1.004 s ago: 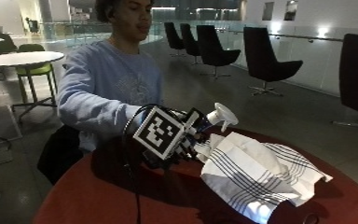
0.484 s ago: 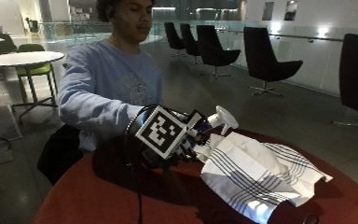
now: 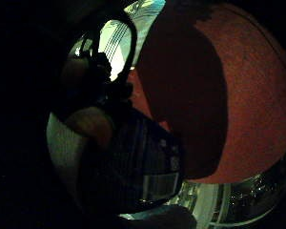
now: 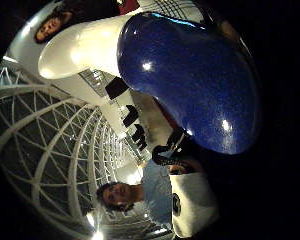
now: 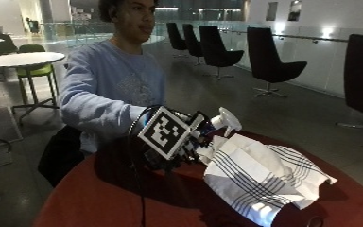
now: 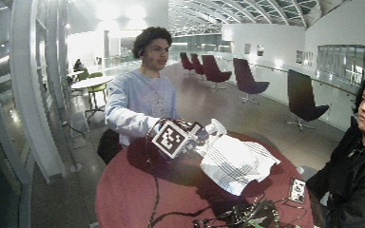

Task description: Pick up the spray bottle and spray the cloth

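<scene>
My gloved right hand (image 5: 185, 144) is raised over the red table (image 5: 99, 203) and grips the spray bottle. The bottle's white spray head (image 5: 226, 121) sticks out past my fingers and points at the cloth. The cloth (image 5: 263, 176), white with dark stripes, stands bunched up right beside the nozzle, its upper edge touching it. In the thumb side palm view the blue bottle body (image 4: 190, 85) and white head (image 4: 85, 47) fill the picture. From the little finger side, the labelled bottle (image 3: 145, 167) lies against my palm, with the cloth (image 3: 115, 44) beyond. What holds the cloth up is hidden.
On the table's near side lie a phone (image 6: 296, 190) and a tangle of cables (image 6: 245, 218). Bare red tabletop (image 3: 248, 105) spreads below my hand. Dark chairs (image 5: 270, 61) stand on the floor behind, away from the table.
</scene>
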`<state>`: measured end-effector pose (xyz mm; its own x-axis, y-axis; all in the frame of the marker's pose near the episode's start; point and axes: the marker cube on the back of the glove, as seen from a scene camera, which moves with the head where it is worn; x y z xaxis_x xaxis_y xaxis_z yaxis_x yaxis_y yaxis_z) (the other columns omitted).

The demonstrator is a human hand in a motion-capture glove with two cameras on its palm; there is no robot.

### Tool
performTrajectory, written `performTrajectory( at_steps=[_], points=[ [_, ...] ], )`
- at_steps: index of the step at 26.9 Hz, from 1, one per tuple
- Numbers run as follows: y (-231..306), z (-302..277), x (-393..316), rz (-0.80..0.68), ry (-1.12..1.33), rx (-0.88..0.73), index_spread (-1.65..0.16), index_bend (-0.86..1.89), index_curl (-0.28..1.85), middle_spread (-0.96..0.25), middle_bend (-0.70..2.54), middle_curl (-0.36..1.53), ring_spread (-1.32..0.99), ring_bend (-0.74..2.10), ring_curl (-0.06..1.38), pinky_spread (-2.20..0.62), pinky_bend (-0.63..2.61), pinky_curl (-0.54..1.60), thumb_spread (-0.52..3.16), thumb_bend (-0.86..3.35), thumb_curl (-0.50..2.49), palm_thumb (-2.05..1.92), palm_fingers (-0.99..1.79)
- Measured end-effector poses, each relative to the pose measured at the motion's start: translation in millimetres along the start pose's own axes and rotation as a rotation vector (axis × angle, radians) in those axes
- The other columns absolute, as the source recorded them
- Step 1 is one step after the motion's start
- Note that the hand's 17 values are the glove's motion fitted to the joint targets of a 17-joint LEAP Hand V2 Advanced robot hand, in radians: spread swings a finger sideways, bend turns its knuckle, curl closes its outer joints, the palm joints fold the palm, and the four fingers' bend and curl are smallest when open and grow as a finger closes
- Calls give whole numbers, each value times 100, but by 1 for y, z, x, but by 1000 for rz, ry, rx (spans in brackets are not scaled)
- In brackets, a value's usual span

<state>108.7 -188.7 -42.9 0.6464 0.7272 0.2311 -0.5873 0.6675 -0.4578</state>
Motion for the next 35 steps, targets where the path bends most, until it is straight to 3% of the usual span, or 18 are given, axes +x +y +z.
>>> performTrajectory(
  at_steps=[16,24,30,35],
  points=[
    [7,6,2,21,34,-63,-26,10,24,-1,26,44,9,44,39,29,29,37,79,-3,67,84,96],
    [1,8,0,-5,9,20,-26,10,24,-1,26,44,9,45,39,29,28,37,79,-3,68,83,96],
    [12,19,-13,-138,-119,65,-26,10,24,-1,26,45,8,45,39,29,28,37,79,-3,68,83,96],
    [27,53,-38,-371,-267,85,-26,10,24,-1,26,45,8,44,39,28,28,37,80,-2,68,83,96]
  ],
)
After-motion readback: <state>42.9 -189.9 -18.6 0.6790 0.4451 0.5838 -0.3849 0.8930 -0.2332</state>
